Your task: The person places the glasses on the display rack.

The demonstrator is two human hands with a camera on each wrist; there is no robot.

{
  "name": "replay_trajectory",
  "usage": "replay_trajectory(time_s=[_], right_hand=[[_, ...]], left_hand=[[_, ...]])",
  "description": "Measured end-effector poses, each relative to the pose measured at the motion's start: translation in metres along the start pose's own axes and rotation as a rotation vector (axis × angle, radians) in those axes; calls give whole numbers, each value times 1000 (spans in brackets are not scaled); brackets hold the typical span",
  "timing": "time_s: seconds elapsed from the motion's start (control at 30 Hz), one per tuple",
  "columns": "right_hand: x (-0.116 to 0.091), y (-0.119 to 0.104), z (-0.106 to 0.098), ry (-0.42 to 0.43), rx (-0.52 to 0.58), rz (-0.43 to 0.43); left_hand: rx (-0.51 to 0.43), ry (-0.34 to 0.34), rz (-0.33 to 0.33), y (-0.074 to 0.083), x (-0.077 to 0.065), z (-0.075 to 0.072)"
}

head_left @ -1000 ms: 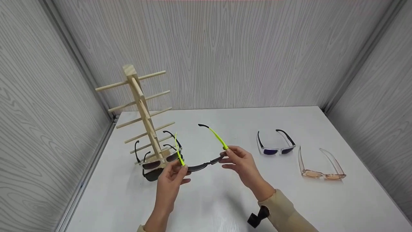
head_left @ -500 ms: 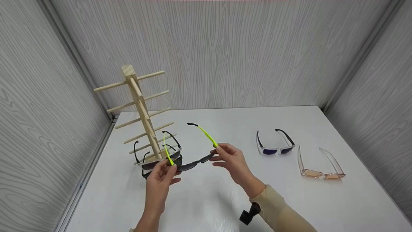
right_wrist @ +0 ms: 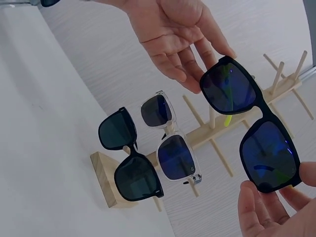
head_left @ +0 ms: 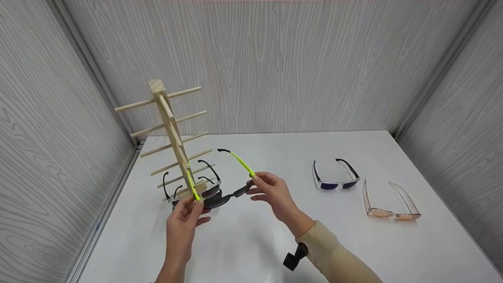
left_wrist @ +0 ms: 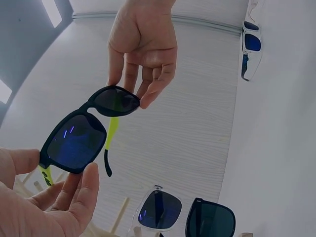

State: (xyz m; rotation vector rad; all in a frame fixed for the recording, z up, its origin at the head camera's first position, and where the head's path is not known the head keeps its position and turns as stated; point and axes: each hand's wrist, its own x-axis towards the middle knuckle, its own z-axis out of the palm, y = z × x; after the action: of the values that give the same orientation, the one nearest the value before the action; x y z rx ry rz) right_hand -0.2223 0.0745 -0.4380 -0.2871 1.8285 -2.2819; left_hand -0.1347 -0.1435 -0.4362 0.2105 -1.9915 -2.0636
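Your left hand (head_left: 181, 226) pinches one end of the black sunglasses with yellow arms (right_wrist: 269, 154); your right hand (head_left: 274, 196) pinches the other, so they sit between both hands, above the counter (head_left: 416, 253). Just beyond your left hand, the wooden rack (head_left: 169, 118) carries clear-framed sunglasses (right_wrist: 177, 157) and a black-framed pair (right_wrist: 136, 178) low down. Right of your right hand lie blue-lensed glasses (head_left: 329, 186), then pink glasses (head_left: 380, 213).

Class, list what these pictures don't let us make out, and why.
Head view: one lens of the racked black sunglasses, hidden behind the left grip.
Left wrist view: marks on the temple of the held sunglasses, too small to read.
Left wrist view: racked clear sunglasses, cut off by bottom edge.
Right wrist view: dark thing, cut off by top edge.
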Motion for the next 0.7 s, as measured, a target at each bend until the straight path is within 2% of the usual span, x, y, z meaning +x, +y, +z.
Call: replay_trajectory(time_s=[0.23, 0.7], right_hand=[[9, 0, 13, -13, -22, 13], [30, -17, 37, -48, -40, 50]], left_hand=[[-16, 32, 9, 2, 2, -11], [-55, 99, 69, 12, 13, -27]])
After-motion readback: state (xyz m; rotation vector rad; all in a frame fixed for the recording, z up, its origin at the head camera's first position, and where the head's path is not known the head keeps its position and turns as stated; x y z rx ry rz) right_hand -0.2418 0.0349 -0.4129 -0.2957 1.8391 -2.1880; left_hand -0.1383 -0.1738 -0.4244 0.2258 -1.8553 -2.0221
